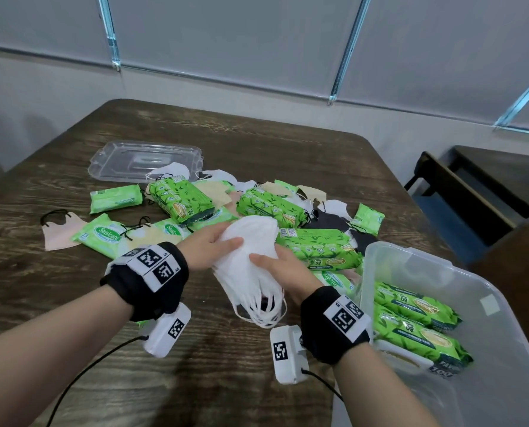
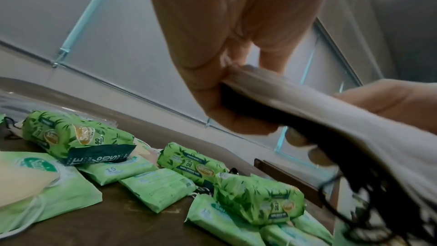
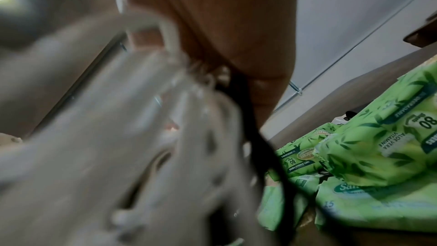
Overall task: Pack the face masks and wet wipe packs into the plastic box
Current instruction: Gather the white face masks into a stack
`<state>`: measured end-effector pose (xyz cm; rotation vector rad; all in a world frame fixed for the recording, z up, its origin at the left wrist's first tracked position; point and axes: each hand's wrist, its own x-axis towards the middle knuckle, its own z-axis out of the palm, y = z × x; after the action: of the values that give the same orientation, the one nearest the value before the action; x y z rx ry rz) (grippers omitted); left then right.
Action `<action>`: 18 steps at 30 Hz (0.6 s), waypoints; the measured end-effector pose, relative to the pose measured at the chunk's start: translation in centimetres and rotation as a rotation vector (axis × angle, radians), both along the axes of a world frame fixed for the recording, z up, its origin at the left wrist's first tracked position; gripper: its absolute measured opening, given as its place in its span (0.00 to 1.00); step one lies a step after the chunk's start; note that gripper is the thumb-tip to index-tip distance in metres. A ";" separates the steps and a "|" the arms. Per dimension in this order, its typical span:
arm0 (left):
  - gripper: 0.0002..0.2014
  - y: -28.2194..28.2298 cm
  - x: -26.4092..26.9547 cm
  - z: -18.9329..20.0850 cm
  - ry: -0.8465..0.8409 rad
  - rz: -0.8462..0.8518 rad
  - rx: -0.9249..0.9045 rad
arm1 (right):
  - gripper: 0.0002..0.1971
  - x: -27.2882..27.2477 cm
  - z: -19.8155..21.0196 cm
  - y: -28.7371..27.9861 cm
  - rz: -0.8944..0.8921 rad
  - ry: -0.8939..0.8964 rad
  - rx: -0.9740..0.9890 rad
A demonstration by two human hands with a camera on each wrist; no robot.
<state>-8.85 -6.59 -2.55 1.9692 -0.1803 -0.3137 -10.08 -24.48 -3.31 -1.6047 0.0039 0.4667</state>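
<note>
Nearest the person, the plastic box (image 1: pixel 380 260) sits at the bench's (image 1: pixel 56 186) near right corner, open-topped, with two dark green wet wipe packs (image 1: pixel 417 306) lying side by side on its floor. Everything else is placed from that box.

Just left of the box, lifted off the bench, is a stack of white face masks (image 1: pixel 250 251) with its ear loops (image 1: pixel 261 309) dangling toward the person. The right hand (image 1: pixel 283 266), the one nearer the box, has its fingers curled round the stack's box-side edge. The left hand (image 1: pixel 209 245) clasps the far-left edge, thumb on top; the left wrist view shows its fingers (image 2: pixel 224 111) wrapped under the pile, so each grip is closed on the masks. The stack's long axis runs from the near loops away toward the pile, roughly parallel to the box's left wall. My judgement is that the coming move is a short carry rightward over that wall, and the free floor beside the two packs looks like the landing spot. The loose loops could snag on the rim.

Farther from the box, to its left and beyond, more wet wipe packs and loose masks in white, beige, black and pink lie heaped on the bench, still unpacked. Farthest off, past the heap, lies the clear lid (image 1: pixel 146 161), flat on the bench.
</note>
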 end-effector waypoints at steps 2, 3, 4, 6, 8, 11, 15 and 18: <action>0.33 0.1 -0.3 -0.3 0.066 -0.094 0.002 | 0.15 0.0 -0.1 0.0 -0.004 -0.018 -0.004; 0.37 0.2 -0.4 -0.4 0.098 -0.125 -0.006 | 0.15 0.0 0.0 0.0 -0.006 -0.025 0.000; 0.38 0.2 -0.4 -0.4 0.124 -0.137 -0.022 | 0.15 0.0 0.1 -0.1 -0.013 -0.031 0.005; 0.38 0.5 -0.2 0.1 0.160 -0.108 -0.062 | 0.15 -0.1 0.4 -0.2 -0.017 -0.053 0.012; 0.37 0.7 0.1 0.7 0.131 -0.055 -0.059 | 0.13 -0.3 0.6 -0.1 0.001 -0.081 0.023; 0.27 0.4 0.4 1.1 0.122 0.006 -0.146 | 0.10 -0.7 0.9 0.2 0.050 -0.126 0.030; 0.19 0.1 0.5 1.0 0.077 0.076 -0.268 | 0.14 -0.5 1.0 0.2 -0.015 -0.118 0.054; 0.14 0.5 0.9 0.6 0.028 0.183 -0.351 | 0.08 -0.1 1.2 -0.4 -0.092 -0.069 0.053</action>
<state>-7.95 -6.14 -1.92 1.6191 -0.0329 -0.1764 -10.23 -24.84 -2.07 -1.5610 0.0128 0.3370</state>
